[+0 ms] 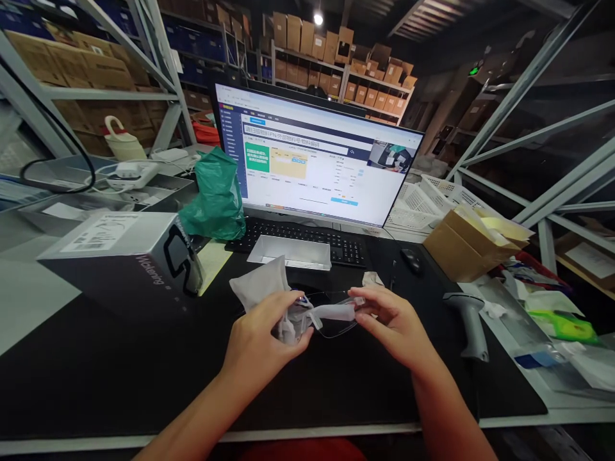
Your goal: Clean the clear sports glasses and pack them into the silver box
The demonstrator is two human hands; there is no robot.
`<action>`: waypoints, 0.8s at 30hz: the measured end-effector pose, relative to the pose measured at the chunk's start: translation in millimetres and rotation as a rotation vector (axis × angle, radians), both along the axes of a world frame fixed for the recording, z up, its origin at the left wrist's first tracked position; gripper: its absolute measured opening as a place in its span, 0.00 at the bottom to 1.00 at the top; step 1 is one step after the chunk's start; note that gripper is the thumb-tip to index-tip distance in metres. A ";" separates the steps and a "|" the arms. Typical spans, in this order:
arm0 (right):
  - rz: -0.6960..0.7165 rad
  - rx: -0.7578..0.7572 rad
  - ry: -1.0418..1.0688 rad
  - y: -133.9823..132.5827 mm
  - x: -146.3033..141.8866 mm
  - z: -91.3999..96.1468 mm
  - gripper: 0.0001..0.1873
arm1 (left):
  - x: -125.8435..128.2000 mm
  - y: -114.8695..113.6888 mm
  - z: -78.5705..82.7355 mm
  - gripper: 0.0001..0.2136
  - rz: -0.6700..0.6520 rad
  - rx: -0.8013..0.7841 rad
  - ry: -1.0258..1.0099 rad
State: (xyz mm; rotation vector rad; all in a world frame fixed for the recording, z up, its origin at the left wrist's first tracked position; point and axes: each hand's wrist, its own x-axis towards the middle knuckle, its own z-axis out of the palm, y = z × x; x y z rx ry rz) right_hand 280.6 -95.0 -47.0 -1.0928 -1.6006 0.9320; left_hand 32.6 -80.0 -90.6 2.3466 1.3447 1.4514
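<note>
Both hands meet over the black desk mat point(120, 378) in front of the keyboard point(307, 240). My left hand point(262, 339) is closed around a clear pair of glasses point(331, 320) together with a white cloth pouch point(262, 282) that sticks up behind the fingers. My right hand point(391, 323) pinches the other end of the glasses, at a temple wrapped in white film. The glasses hang a little above the mat between the two hands.
A monitor point(312, 157) stands behind the keyboard, with a small silver tray point(291, 251) on the keys. A grey product box point(120, 256) and a green plastic bag point(216, 198) lie left. A mouse point(412, 259), barcode scanner point(468, 320) and cardboard box point(468, 243) lie right.
</note>
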 end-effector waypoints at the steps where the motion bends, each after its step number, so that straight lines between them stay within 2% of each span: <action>1: -0.012 0.012 -0.006 -0.3 -1.3 0.5 0.15 | -1.0 0.0 0.6 0.18 -0.008 0.002 -0.009; 4: -0.091 0.088 -0.061 -5.2 -2.7 -0.8 0.10 | -4.1 1.0 2.2 0.18 -0.034 0.011 -0.045; 10: -0.217 0.283 -0.176 -18.2 -6.8 -2.6 0.10 | -2.2 2.4 3.0 0.21 -0.046 -0.030 -0.086; 13: -0.241 0.323 -0.177 -23.9 -12.6 -5.7 0.11 | -3.7 -3.7 1.6 0.30 -0.056 -0.078 -0.105; 16: -0.253 0.401 -0.213 -33.8 -20.1 -15.5 0.14 | -20.7 -13.9 4.9 0.39 -0.142 -0.134 0.010; 18: -0.269 0.472 -0.242 -43.4 -25.3 -25.3 0.19 | -39.4 -18.4 14.4 0.38 -0.199 -0.179 0.132; 21: -0.267 0.565 -0.279 -58.6 -31.7 -39.9 0.26 | -61.0 -16.0 42.3 0.24 -0.230 -0.157 0.156; 23: -0.275 0.632 -0.315 -66.2 -34.4 -47.4 0.29 | -60.4 -9.8 65.7 0.13 -0.208 -0.095 0.168; 24: -0.283 0.675 -0.336 -69.0 -35.1 -50.4 0.29 | -54.8 -6.5 77.0 0.10 -0.187 -0.098 0.236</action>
